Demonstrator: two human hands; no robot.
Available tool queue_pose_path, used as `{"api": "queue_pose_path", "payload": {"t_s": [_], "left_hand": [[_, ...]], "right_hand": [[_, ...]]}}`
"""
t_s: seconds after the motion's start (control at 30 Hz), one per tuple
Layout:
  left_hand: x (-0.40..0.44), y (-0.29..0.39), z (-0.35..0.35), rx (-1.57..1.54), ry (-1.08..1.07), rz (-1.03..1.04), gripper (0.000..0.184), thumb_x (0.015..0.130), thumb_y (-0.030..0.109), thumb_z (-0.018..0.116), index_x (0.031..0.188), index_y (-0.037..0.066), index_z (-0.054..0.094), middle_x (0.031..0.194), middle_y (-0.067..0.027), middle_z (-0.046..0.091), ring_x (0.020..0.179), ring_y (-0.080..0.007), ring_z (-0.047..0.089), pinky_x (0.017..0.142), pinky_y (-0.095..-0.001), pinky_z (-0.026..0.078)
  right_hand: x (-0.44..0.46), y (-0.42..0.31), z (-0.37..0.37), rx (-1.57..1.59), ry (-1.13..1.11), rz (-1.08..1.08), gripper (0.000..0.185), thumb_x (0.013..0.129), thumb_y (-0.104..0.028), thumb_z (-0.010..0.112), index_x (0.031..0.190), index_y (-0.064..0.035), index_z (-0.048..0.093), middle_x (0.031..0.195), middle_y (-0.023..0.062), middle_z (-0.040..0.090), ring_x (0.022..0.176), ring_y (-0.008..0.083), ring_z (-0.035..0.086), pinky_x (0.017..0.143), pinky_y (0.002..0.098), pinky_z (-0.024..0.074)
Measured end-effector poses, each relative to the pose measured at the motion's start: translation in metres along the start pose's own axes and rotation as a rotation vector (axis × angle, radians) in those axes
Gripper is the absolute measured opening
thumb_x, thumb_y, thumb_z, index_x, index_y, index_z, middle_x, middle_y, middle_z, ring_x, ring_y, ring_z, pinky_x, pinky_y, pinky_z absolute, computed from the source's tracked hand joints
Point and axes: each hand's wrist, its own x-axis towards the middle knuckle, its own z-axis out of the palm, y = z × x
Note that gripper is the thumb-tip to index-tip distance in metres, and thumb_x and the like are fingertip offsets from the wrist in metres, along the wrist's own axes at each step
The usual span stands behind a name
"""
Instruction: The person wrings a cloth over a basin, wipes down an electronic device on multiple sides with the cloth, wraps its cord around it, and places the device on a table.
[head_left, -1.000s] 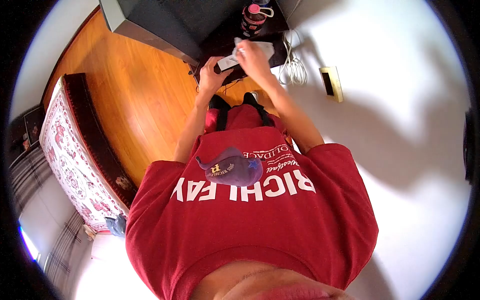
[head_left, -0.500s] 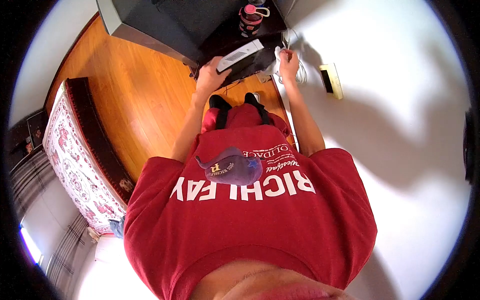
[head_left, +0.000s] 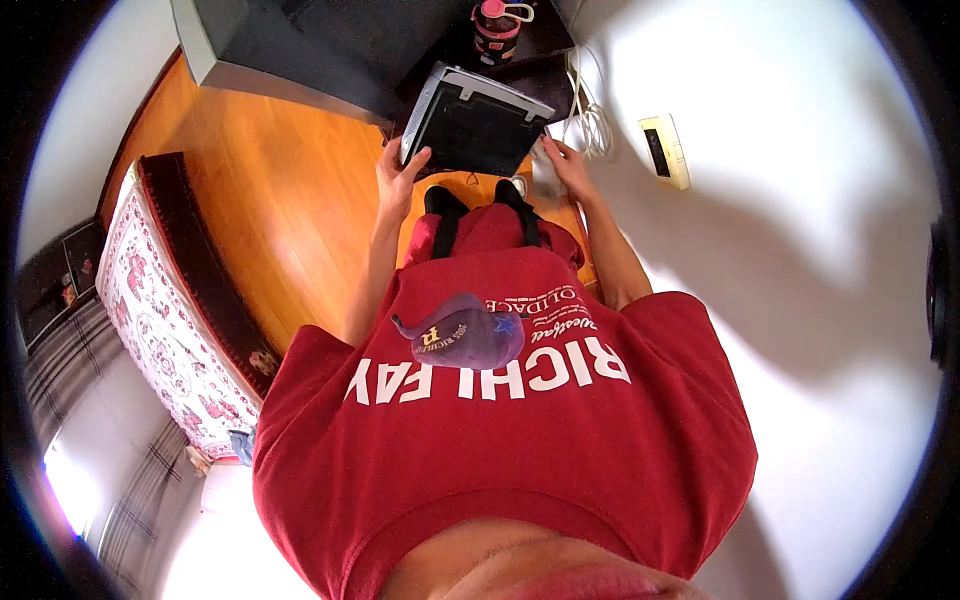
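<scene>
My left hand (head_left: 401, 165) is closed on the near left corner of a flat electronic box (head_left: 478, 130), thumb on top. The box has a large black face, a silver rim and a vented pale side; it is held tilted above the floor, in front of a dark stand. My right hand (head_left: 569, 168) is at the box's right edge, fingers together. Below those fingers hangs a crumpled whitish cloth (head_left: 546, 181), partly hidden and blurred. Whether the right fingertips also grip the box is hard to tell.
A dark stand (head_left: 545, 75) carries a bottle with a pink lid (head_left: 496, 30). Beside it is a large grey-black television (head_left: 290, 45). White cables (head_left: 596, 130) hang along the wall, near a cream wall device (head_left: 665, 152). A patterned bed cover (head_left: 160, 310) lies to the left.
The box has turned from its narrow vented side to show its wide black face, and has come nearer to me. My right hand has moved down from beside the cables to the box's edge.
</scene>
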Motion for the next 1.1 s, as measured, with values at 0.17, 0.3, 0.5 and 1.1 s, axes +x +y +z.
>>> {"api": "queue_pose_path", "payload": {"t_s": [0.17,0.3,0.5,1.1], "left_hand": [[-0.008,-0.007,0.008,-0.494,-0.076,-0.085,0.022,0.086,0.008,0.064,0.105,0.002,0.056,0.089,-0.0004,0.058,0.08,-0.0087,0.054,0.072,-0.0242,0.044],[-0.003,-0.006,0.008,-0.6,-0.156,-0.143,0.018,0.089,0.004,0.059,0.106,0.003,0.055,0.095,-0.0027,0.06,0.089,-0.0125,0.057,0.079,-0.029,0.048],[0.009,-0.024,0.0,-0.4,-0.282,-0.19,0.022,0.089,0.01,0.06,0.108,0.001,0.055,0.103,-0.0046,0.06,0.095,-0.0135,0.056,0.085,-0.0287,0.046],[0.012,-0.027,0.014,0.286,-0.035,0.199,0.069,0.074,0.021,0.076,0.129,-0.003,0.041,0.124,-0.0201,0.052,0.112,-0.029,0.053,0.093,-0.0376,0.045]], "right_hand": [[-0.009,-0.017,-0.012,0.106,-0.107,0.038,0.063,0.087,-0.049,0.058,0.124,0.0018,0.054,0.108,0.0083,0.063,0.099,0.0177,0.057,0.087,0.0285,0.0427],[0.015,0.004,-0.023,0.3,-0.289,0.135,0.067,0.078,-0.047,0.069,0.118,0.0052,0.055,0.107,0.0109,0.06,0.095,0.0169,0.056,0.082,0.0263,0.0428],[-0.016,-0.057,-0.038,0.159,-0.213,-0.003,0.051,0.074,-0.042,0.075,0.096,0.0025,0.064,0.086,0.0063,0.065,0.078,0.0143,0.058,0.07,0.0259,0.0437],[-0.032,-0.157,-0.02,-0.659,0.006,-0.781,0.042,0.069,-0.035,0.074,0.085,-0.0027,0.052,0.071,0.0177,0.06,0.068,0.0362,0.06,0.058,0.0438,0.0472]]}}
